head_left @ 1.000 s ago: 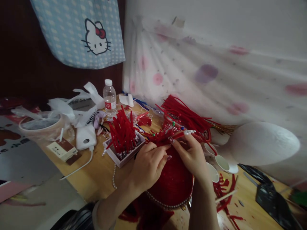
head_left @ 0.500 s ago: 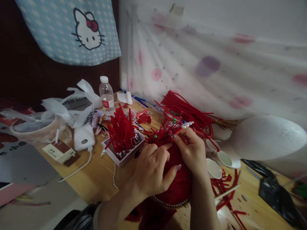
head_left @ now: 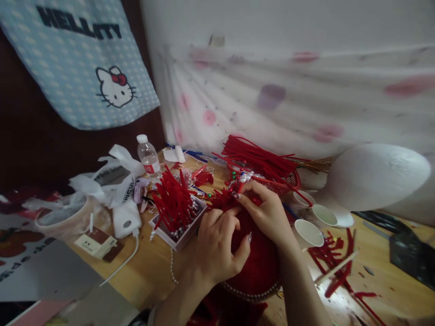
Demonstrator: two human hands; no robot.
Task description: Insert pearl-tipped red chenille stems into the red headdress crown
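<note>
The red domed piece (head_left: 253, 267) stood on the wooden table (head_left: 149, 267) directly in front of the person, with a row of pearls along its lower edge. On its top, at the far side, sat a red fuzzy ornament (head_left: 222, 199) with small coloured pin heads. Both hands met at this point. The left hand (head_left: 217, 246) lay on the near-left slope of the dome, fingers bent and spread, thumb pointing right over the red surface; it pressed on the piece and pinched nothing that I could see. The right hand (head_left: 267, 213) came from the right and was the nearer one to the ornament. Its thumb and forefinger were closed together on a thin red strand at the ornament, and a decorated nail pointed to the left. The strand seemed to run left to right, but it was too fine to tell for sure.

Just left of the dome stood a white box (head_left: 178, 226) full of upright red stems, almost touching the left hand. To the right were paper cups (head_left: 307, 233), then loose red cuttings (head_left: 335, 267). Behind lay a bundle of long red stems (head_left: 258, 158). A water bottle (head_left: 148, 156) stood well apart at the back left. Open table remained only at the near left.
</note>
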